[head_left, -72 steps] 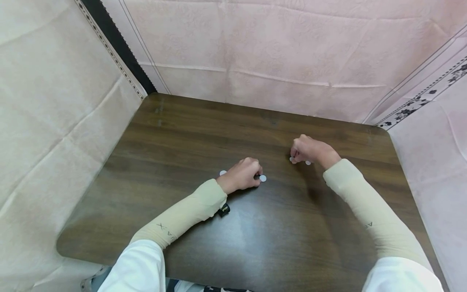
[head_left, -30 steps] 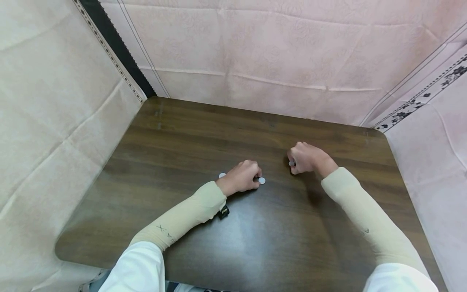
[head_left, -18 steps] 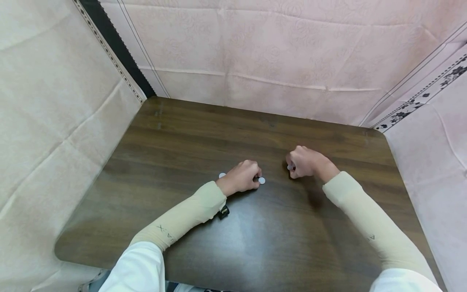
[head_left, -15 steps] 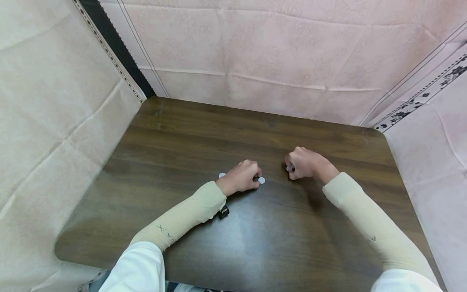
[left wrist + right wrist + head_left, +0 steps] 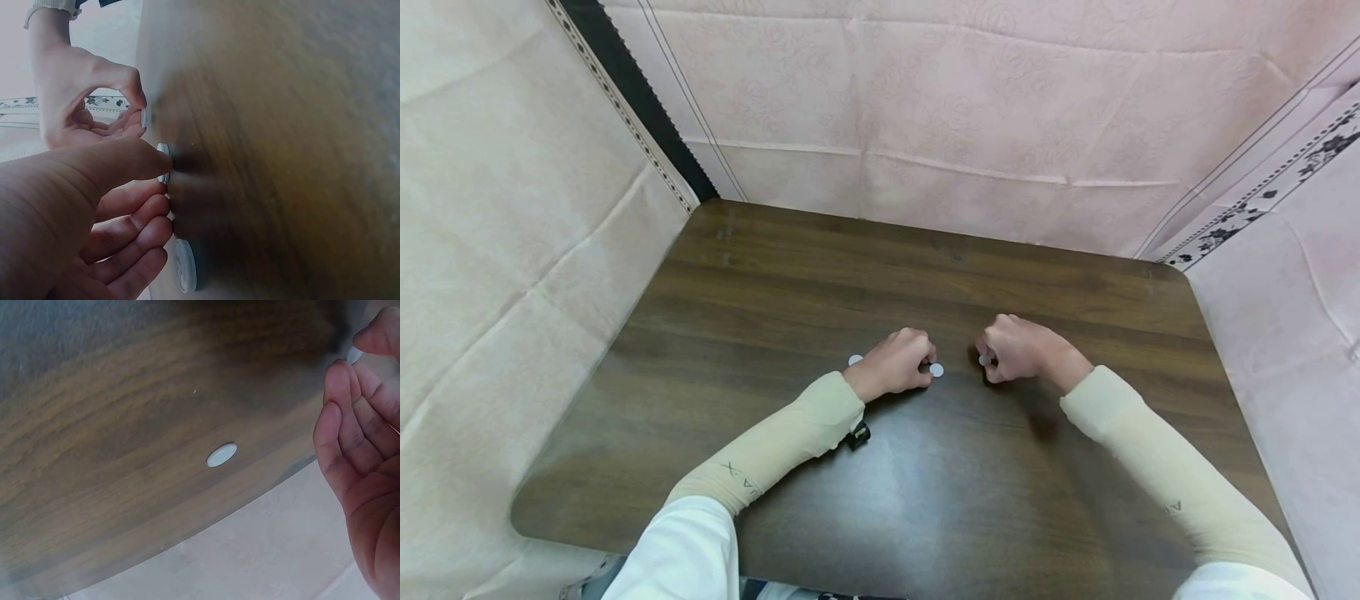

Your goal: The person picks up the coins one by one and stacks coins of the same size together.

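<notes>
My left hand [image 5: 891,364] rests at the middle of the brown table, thumb and fingers pinching the edge of a small white disc [image 5: 936,370] that lies on the wood. To its right, my right hand [image 5: 1017,350] pinches a second white disc [image 5: 984,360] between thumb and fingertips, low over the tabletop. The left wrist view has both held discs in it, the nearer one [image 5: 164,151] at the left thumb tip. Another disc [image 5: 186,265] lies flat beyond the left fingers. One more loose disc [image 5: 222,454] shows in the right wrist view, hidden under my right hand from above.
The wooden table [image 5: 775,292] has rounded corners and meets pale cloth hangings [image 5: 925,125] at its back and sides. By my left wrist, the loose disc [image 5: 855,359] is partly covered. A small black device [image 5: 858,435] sits under the left sleeve.
My right hand has come nearer and to the left with its disc, closing the gap to the left hand. The left hand and its disc have stayed in place.
</notes>
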`<state>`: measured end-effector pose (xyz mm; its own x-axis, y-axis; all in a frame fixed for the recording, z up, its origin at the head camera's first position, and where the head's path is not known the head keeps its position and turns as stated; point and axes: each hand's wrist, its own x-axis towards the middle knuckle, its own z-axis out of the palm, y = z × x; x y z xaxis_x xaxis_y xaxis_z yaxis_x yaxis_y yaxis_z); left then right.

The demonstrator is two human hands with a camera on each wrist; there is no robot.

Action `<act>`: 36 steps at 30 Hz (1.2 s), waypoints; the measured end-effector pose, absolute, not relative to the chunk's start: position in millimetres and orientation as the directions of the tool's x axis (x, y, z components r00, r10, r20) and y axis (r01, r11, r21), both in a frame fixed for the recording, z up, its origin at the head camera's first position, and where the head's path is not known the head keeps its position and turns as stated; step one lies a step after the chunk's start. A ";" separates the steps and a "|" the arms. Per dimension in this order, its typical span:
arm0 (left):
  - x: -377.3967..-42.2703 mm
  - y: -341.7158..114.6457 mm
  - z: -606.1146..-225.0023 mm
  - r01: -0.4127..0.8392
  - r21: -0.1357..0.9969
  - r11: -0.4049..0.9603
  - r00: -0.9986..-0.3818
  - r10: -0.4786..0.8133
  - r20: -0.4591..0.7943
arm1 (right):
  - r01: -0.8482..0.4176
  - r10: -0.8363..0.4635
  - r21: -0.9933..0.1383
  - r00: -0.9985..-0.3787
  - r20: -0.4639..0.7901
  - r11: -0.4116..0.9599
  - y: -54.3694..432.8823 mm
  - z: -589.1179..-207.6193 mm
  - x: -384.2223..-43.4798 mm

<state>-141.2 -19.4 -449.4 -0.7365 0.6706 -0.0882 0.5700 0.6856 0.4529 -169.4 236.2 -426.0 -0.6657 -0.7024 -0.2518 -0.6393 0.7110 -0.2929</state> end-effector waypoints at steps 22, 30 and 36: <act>-140.8 -17.8 -446.5 0.547 0.460 0.700 -0.750 0.653 -0.102 | -0.675 -0.720 -0.250 -0.657 -0.225 0.694 221.8 -428.3 -151.8; -141.4 -17.9 -447.6 0.555 0.453 0.698 -0.743 0.660 -0.107 | -0.676 -0.726 -0.265 -0.648 -0.232 0.688 221.4 -426.8 -150.1; -140.0 -19.5 -447.1 0.556 0.451 0.698 -0.738 0.664 -0.118 | -0.682 -0.738 -0.282 -0.636 -0.227 0.675 222.0 -425.8 -148.0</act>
